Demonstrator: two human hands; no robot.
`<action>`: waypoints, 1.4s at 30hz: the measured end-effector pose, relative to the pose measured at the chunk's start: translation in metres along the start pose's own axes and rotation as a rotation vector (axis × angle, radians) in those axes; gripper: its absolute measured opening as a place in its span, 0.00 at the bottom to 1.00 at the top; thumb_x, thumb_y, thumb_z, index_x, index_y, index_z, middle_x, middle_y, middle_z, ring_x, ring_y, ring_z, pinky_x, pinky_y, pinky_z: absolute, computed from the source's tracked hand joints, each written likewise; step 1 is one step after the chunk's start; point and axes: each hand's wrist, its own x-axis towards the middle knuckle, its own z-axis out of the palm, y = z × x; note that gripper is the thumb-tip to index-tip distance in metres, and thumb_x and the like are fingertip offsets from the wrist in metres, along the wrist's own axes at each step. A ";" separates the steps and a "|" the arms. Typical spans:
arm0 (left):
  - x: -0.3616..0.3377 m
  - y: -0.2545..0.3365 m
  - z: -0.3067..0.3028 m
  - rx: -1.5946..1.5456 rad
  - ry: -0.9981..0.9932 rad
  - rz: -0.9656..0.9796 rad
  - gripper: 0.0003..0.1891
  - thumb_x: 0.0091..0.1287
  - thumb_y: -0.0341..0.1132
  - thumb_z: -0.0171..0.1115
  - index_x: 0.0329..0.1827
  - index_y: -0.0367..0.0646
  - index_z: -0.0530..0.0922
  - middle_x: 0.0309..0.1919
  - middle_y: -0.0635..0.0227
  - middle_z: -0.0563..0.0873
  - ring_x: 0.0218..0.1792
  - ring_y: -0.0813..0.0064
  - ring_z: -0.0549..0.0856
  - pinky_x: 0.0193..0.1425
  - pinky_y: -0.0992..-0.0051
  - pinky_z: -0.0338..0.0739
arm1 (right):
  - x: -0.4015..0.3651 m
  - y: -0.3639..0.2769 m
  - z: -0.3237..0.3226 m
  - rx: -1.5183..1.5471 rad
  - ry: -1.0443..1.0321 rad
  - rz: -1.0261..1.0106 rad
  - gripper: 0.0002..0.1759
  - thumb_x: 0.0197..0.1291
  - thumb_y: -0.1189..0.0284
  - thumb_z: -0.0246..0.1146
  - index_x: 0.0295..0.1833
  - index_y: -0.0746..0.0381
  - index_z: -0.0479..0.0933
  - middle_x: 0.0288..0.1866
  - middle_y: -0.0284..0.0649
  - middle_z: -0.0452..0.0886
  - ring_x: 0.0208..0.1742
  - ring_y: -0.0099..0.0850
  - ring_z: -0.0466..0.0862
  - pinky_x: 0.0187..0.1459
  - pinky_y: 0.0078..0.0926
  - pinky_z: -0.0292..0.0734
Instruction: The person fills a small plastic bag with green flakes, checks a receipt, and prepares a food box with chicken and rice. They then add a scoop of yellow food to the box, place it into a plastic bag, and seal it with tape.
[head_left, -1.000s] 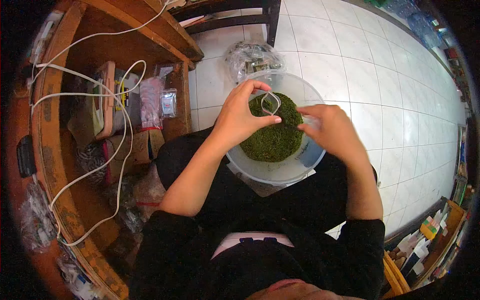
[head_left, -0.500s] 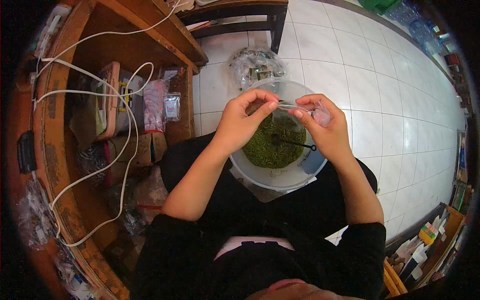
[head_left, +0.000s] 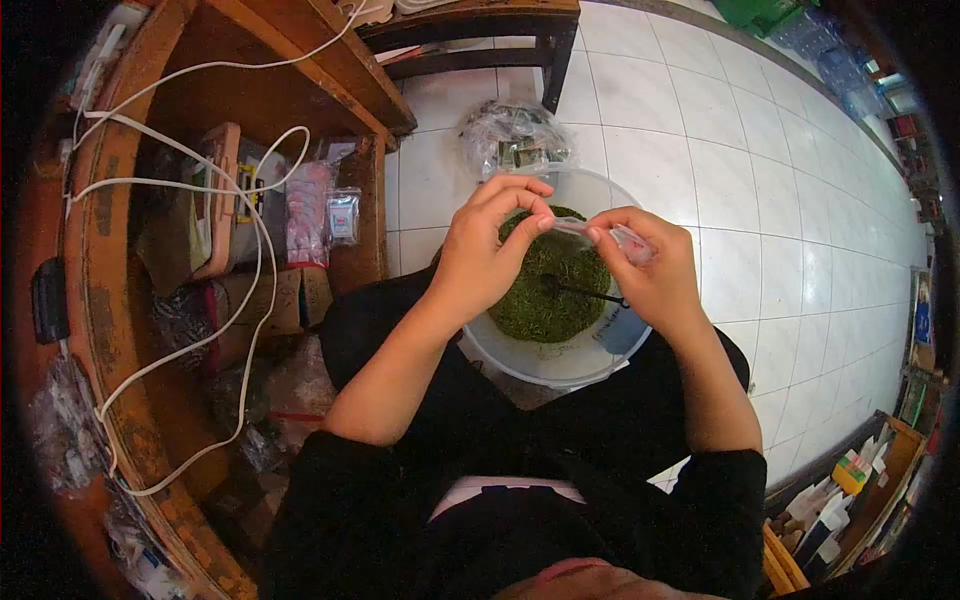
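Both my hands are above a round translucent plastic tub [head_left: 555, 375]. My left hand [head_left: 492, 245] pinches one end of a small clear plastic bag [head_left: 572, 226] between thumb and forefinger. Its other end is gripped by my right hand [head_left: 650, 265], where a bunched part with a pinkish mark shows by the fingers. Loose green, finely shredded dried leaf [head_left: 545, 305] fills the bottom of the tub. A dark-handled spoon or scoop [head_left: 590, 293] rests in the leaf, its looped end toward the right wall; its head is buried.
A wooden cabinet [head_left: 170, 400] on the left holds packets, boxes and plastic, with a white cable [head_left: 268, 240] looped across. Beyond the tub lies a clear bag of packets [head_left: 515, 140] near a dark wooden bench [head_left: 545, 60]. A box of papers [head_left: 850, 490] stands at lower right.
The plastic bag is drawn narrower and flatter between my fingers. My right hand has turned a little and dropped slightly, while my left hand stays nearly in place.
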 end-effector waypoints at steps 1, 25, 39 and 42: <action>-0.001 -0.002 0.002 -0.003 -0.014 0.000 0.04 0.68 0.30 0.65 0.40 0.40 0.82 0.53 0.64 0.84 0.60 0.67 0.81 0.66 0.69 0.71 | 0.001 -0.001 0.000 -0.019 -0.015 -0.042 0.05 0.62 0.76 0.69 0.41 0.67 0.83 0.35 0.40 0.88 0.35 0.22 0.84 0.40 0.21 0.78; -0.007 0.015 -0.009 -0.052 0.051 -0.031 0.07 0.63 0.31 0.71 0.35 0.38 0.82 0.46 0.63 0.81 0.52 0.69 0.81 0.61 0.70 0.72 | 0.020 -0.020 -0.003 -0.044 -0.096 -0.171 0.05 0.55 0.78 0.68 0.36 0.64 0.79 0.32 0.43 0.83 0.32 0.39 0.84 0.36 0.29 0.78; 0.000 0.000 -0.034 -0.499 0.486 -0.181 0.16 0.73 0.36 0.62 0.61 0.45 0.71 0.61 0.65 0.74 0.57 0.73 0.77 0.62 0.70 0.73 | 0.070 -0.009 0.013 -0.206 0.250 -0.318 0.07 0.60 0.76 0.69 0.43 0.63 0.81 0.34 0.41 0.83 0.35 0.36 0.84 0.38 0.27 0.78; -0.001 0.003 -0.034 -0.463 0.402 -0.264 0.15 0.75 0.36 0.60 0.61 0.44 0.74 0.57 0.67 0.78 0.57 0.76 0.78 0.62 0.75 0.71 | 0.079 -0.006 0.023 -0.299 0.212 -0.233 0.12 0.60 0.71 0.72 0.48 0.61 0.83 0.38 0.41 0.83 0.37 0.33 0.85 0.38 0.25 0.77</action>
